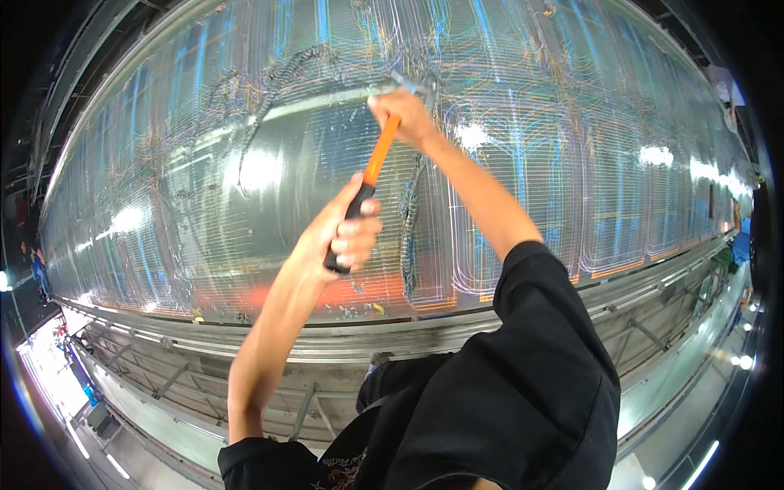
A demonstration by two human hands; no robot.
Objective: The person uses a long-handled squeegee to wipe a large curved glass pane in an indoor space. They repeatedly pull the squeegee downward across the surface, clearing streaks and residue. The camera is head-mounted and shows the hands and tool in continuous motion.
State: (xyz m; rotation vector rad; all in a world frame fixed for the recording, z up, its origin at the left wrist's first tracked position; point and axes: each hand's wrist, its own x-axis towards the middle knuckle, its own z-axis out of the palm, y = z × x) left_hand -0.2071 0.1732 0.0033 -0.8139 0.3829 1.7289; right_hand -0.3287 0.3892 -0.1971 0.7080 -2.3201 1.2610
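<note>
A scraper point(380, 155) with an orange shaft and a black grip slants across the middle of the view. My left hand point(347, 233) is closed round its black grip. Higher up, my right hand point(404, 118) wraps the shaft near the grey metal head, which is partly hidden and blurred. The head lies against a wide, shiny panel point(302, 167) covered in fine ruled lines with blue and orange streaks. A dark crumpled strip of peeled material point(408, 237) hangs down the panel below my right hand. Another curled strip point(282, 77) lies to the upper left.
A metal rail point(327, 347) runs along the panel's near edge, close to my body. Beyond it is a framework of metal bars point(302, 412). Small loose scraps point(377, 309) sit along the near edge. Bright lamp reflections show on the panel.
</note>
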